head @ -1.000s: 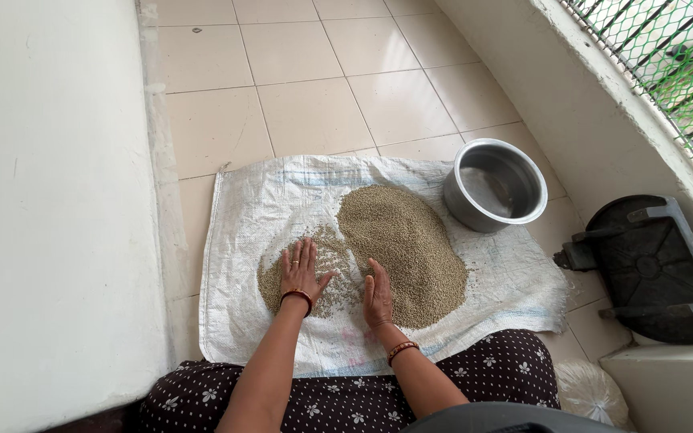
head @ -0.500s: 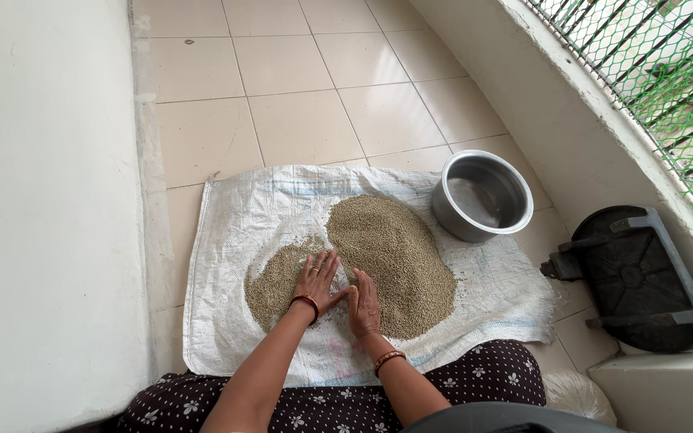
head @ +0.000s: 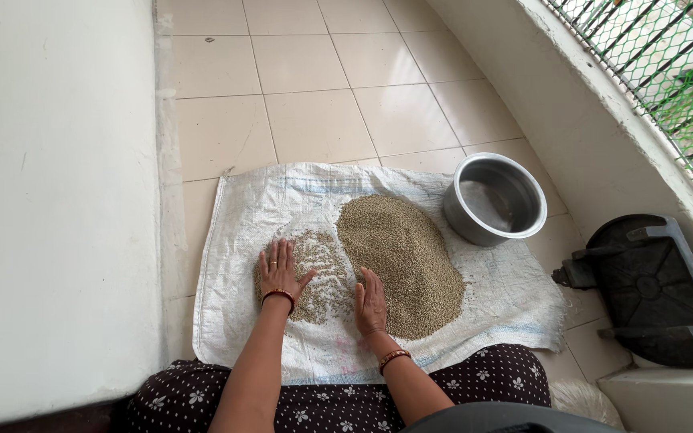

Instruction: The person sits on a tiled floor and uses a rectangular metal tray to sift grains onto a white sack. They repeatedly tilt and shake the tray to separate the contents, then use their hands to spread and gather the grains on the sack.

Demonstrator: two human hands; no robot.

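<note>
A white wall (head: 50, 200) closes off the scene to the far left of the left hand, and a white woven sack (head: 242, 321) lies flat on the tiled floor (head: 314, 88) beside it. The left hand (head: 279, 273) rests palm down with the fingers spread, grasping nothing, on a thin scatter of small tan grains (head: 318, 277); a red bangle sits at its wrist. Just right of that thin patch the right hand (head: 370, 301) stands on its edge, fingers straight and together, also holding nothing, pressed against the near left side of the big heap of grain (head: 403, 252).

Judging by how things lie, only a small share has been spread thin between the two hands, while most of the grain is in the thick heap beyond and to the right of the right hand, so the sorting looks to be at an early stage with the bulk left to do.

Further right, past the heap, a round steel pot (head: 495, 200) stands on the sack's far corner, with no grain that I can make out inside. Well to the right of both hands a black plastic stool (head: 651, 289) lies upside down against the low wall (head: 587, 120) under a green mesh grille (head: 675, 64). Nothing lies between the hands and the heap; the wall on the left leaves little room on that side.
</note>
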